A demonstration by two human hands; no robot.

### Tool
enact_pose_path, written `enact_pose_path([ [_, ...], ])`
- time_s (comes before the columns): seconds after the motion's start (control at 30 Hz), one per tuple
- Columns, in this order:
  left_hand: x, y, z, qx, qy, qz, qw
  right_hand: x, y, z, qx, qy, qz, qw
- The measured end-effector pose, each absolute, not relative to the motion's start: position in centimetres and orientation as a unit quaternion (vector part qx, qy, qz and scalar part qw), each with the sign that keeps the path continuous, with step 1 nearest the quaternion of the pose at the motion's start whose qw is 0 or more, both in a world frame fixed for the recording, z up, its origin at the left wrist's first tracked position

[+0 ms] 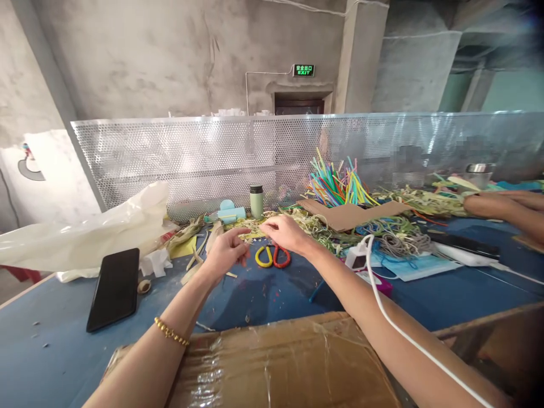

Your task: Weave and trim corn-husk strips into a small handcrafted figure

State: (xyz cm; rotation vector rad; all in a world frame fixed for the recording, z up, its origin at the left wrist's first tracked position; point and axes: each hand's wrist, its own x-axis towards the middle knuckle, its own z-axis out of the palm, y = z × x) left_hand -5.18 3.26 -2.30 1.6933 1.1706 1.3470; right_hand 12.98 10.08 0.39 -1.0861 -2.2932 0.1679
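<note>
My left hand (pixel 227 253) is raised above the blue table, its index finger stretched toward my right hand and its thumb apart. I see nothing in it. Close beside it, my right hand (pixel 285 232) has its fingertips pinched together; whatever they may hold is too small to make out. Just below and between both hands lies a pair of scissors with one yellow and one red handle loop (pixel 281 258); their blades are hard to see. Pale dried husk strips (pixel 215 235) lie beside my left hand, and more plant scraps (pixel 314 229) spread behind my right.
A taped cardboard box (pixel 272 368) is in front of me. On the left are a black phone (pixel 114 289) and plastic sheeting (pixel 127 226). Behind stand a green bottle (pixel 256 203) and colourful pipe cleaners (pixel 335 184). A white cable (pixel 382 306) crosses my right arm; another person's arm (pixel 505 209) is at right.
</note>
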Motion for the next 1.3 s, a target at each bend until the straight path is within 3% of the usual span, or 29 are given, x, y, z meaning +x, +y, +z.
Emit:
enact_pose_path([
  [0.1,-4.7,2.8,-2.1,0.687,0.427,0.493,0.321,13.1,8.9,0.6,-0.287,-0.881,0.194,0.323],
  [0.23,-5.0,2.8,-2.1,0.706,0.432,0.476,0.296,12.8,8.2,0.2,-0.266,-0.877,0.256,0.309],
  [0.57,-5.3,2.4,-1.8,0.704,0.458,0.454,0.295,12.8,7.6,0.5,-0.224,-0.884,0.209,0.352],
  [0.83,-5.5,1.9,-1.4,0.739,0.55,0.384,0.069,12.4,7.6,0.0,-0.221,-0.923,0.041,0.313],
  [0.97,-5.4,1.9,-1.3,0.738,0.553,0.384,0.046,12.0,8.0,-0.8,-0.192,-0.923,0.004,0.332],
  [1.13,-6.4,1.8,-0.3,0.73,0.511,0.426,0.157,11.9,7.7,-0.8,-0.183,-0.911,0.03,0.367],
  [1.23,-8.9,1.8,0.3,0.639,0.534,0.537,0.135,12.2,7.5,-0.2,-0.181,-0.877,0.09,0.435],
  [1.3,-10.8,2.0,0.2,0.625,0.618,0.461,0.121,12.4,7.4,0.2,-0.188,-0.853,0.143,0.466],
])
